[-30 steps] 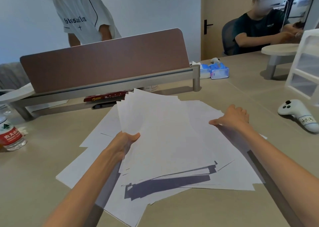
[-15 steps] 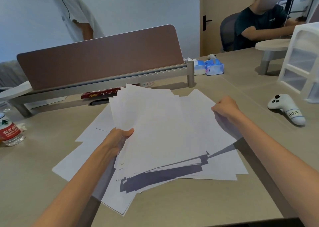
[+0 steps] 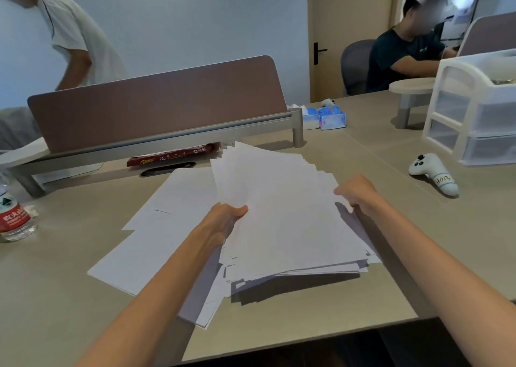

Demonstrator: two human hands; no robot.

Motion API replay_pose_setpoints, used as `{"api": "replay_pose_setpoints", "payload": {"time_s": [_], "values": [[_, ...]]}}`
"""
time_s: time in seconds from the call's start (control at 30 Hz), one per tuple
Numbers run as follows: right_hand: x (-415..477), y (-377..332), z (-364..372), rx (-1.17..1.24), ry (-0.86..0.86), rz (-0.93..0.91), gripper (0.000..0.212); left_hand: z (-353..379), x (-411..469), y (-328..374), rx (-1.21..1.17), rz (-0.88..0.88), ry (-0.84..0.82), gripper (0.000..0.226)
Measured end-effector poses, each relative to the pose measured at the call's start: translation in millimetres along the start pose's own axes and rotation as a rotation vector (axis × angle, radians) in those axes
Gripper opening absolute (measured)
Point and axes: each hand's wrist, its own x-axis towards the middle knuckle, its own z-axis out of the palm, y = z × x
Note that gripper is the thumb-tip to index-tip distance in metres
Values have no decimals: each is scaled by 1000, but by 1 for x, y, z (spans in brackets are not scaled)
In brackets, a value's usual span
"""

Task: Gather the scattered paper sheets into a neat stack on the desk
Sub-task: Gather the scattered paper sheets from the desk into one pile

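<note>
Both hands are on one fanned bundle of sheets (image 3: 284, 218), held over the middle of the desk (image 3: 55, 297). The left hand (image 3: 223, 221) pinches the bundle's left edge, with the thumb on top and the fingers beneath. The right hand (image 3: 360, 193) has its fingers curled around the bundle's right edge, with the thumb lying on the top sheet.

Change from half a second ago: the right hand was then out to the right, pinching a single sheet that lay flat on the desk. It has now come in to the bundle, and that sheet is drawn in with it — the spread of paper on the right has closed up under the bundle's right side. The left hand's pinch is unchanged.

The bundle is not squared: its far and near edges step out unevenly. Its near edge stands clear of the desk and casts a dark shadow below.

The loose sheets (image 3: 156, 241) lie flat on the desk to the left of the bundle and under it, overlapping, and they run beneath the left forearm.

Surroundings: a brown partition screen (image 3: 156, 109) stands behind the paper, with a red packet (image 3: 170, 157) under its rail. A water bottle (image 3: 15, 218) is at the far left and a white controller (image 3: 432, 175) at the right, both well apart from the paper.
</note>
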Motion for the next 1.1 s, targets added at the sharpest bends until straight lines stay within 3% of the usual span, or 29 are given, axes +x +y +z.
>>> {"api": "replay_pose_setpoints", "payload": {"time_s": [0.13, 0.37, 0.5, 0.67, 0.77, 0.93, 1.1], "values": [[-3, -14, -11, 333, -116, 156, 11, 19, 10, -10, 123, -17, 6, 54], [1, -15, -28, 463, -230, 363, 28, 22, 16, -22, 203, 23, 48, 52], [-3, -18, -15, 443, -261, 305, 11, 23, 14, -24, 190, 17, 51, 39], [-8, -22, -10, 330, -232, 172, 34, 23, 16, -27, 188, 42, 49, 43], [-14, -25, -5, 225, -201, 78, 26, 23, 16, -27, 195, 56, 47, 42], [-15, -39, -8, 199, -237, 99, 55, 22, 15, -29, 195, 70, 47, 39], [-21, -39, 0, 236, -218, 38, 53, 22, 12, -28, 212, 68, 50, 42]]}}
